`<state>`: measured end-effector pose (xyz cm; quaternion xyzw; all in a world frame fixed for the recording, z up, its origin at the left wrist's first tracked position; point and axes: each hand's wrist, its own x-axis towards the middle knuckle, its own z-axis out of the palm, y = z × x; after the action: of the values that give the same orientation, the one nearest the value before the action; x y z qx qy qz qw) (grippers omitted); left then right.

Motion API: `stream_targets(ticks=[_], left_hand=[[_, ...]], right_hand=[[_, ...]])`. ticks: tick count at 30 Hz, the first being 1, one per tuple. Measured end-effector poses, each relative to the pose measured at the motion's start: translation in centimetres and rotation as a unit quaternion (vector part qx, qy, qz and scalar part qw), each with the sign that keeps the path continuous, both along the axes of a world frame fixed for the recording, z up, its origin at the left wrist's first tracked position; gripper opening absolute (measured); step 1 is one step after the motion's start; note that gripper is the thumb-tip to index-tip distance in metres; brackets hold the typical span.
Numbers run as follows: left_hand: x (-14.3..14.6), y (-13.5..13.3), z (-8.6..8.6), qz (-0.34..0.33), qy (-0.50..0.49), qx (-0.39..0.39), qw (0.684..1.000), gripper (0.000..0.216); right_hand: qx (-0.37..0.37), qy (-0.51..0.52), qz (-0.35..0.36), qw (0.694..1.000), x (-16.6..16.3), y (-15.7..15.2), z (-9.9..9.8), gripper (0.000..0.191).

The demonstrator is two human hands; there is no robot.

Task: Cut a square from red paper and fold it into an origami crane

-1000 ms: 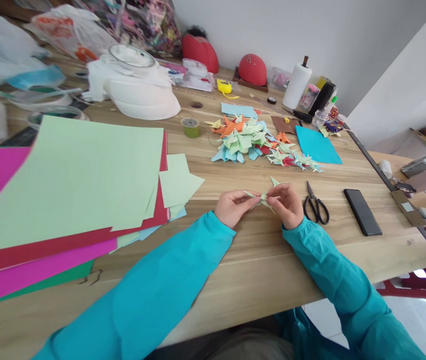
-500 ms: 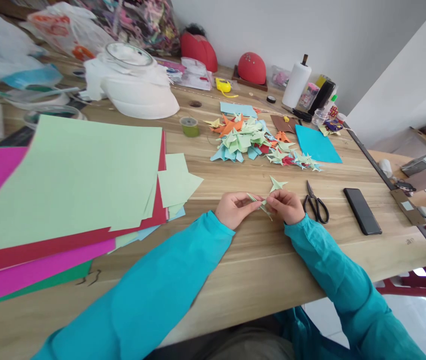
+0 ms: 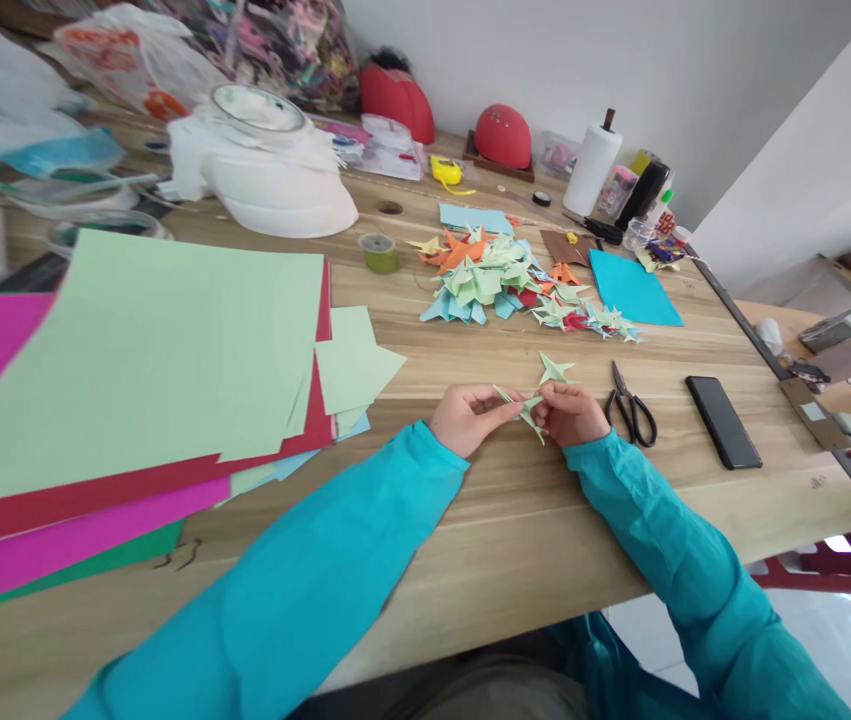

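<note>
Folded green paper [image 3: 530, 411] slants lengthwise, one tip pointing lower right.

- small pale-green folded-paper piece [image 3: 530, 411]: partly hidden behind L hand [image 3: 464, 417] fingers
- bare R hand [image 3: 571, 413]: exact grip too small to tell
- lg. flat pale-green paper sheet [image 3: 185, 345]: cut off, L edge
- clear plastic bag w/ multicol. bits [image 3: 301, 50]: top cut off, contents blurred

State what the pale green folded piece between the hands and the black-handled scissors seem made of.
Pale green folded piece: matte paper, judging by its thin, pointed edges. Black-handled scissors: blades probably metal, being thin and dull grey; handles evenly black, perhaps plastic or coated metal.
</note>
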<state>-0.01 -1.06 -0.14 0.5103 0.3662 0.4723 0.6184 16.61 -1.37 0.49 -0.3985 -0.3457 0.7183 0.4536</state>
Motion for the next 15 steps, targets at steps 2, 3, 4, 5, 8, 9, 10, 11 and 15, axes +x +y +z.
stream_targets(ticks=[2, 3, 4, 5, 8, 9, 10, 11, 15], left_hand=[[0.1, 0.0, -0.2, 0.01, -0.011, -0.017, 1.0, 0.032], [0.1, 0.1, -0.3, 0.02, -0.021, -0.028, 0.999, 0.032], [0.2, 0.1, -0.5, 0.031, -0.034, -0.041, 0.998, 0.032], [0.3, 0.1, -0.6, 0.042, -0.052, -0.054, 0.996, 0.032], [0.4, 0.2, -1.0, 0.064, -0.098, -0.084, 0.99, 0.032], [0.4, 0.3, -1.1, 0.068, -0.104, -0.088, 0.988, 0.033], [0.4, 0.3, -1.1, 0.073, -0.103, -0.088, 0.988, 0.033], [0.4, 0.3, -1.2, 0.079, -0.096, -0.085, 0.989, 0.033], [0.3, 0.4, -1.3, 0.096, -0.057, -0.063, 0.992, 0.031]], right_hand=[[0.01, 0.009, -0.012, 1.0, 0.2, 0.2, -0.1, 0.032], [0.022, 0.004, -0.025, 0.999, 0.2, 0.2, -0.2, 0.032], [0.039, -0.01, -0.047, 0.998, 0.3, 0.2, -0.2, 0.033], [0.061, -0.036, -0.072, 0.995, 0.4, 0.2, -0.2, 0.032], [0.169, -0.163, -0.126, 0.964, 0.1, -0.5, -0.1, 0.026], [0.217, -0.214, -0.129, 0.944, 0.0, -0.8, 0.0, 0.023], [0.267, -0.264, -0.122, 0.919, -0.3, -1.1, 0.0, 0.02], [0.314, -0.315, -0.117, 0.888, -0.5, -1.4, 0.0, 0.017], [0.457, -0.475, -0.12, 0.743, -1.2, -1.9, -0.6, 0.01]])
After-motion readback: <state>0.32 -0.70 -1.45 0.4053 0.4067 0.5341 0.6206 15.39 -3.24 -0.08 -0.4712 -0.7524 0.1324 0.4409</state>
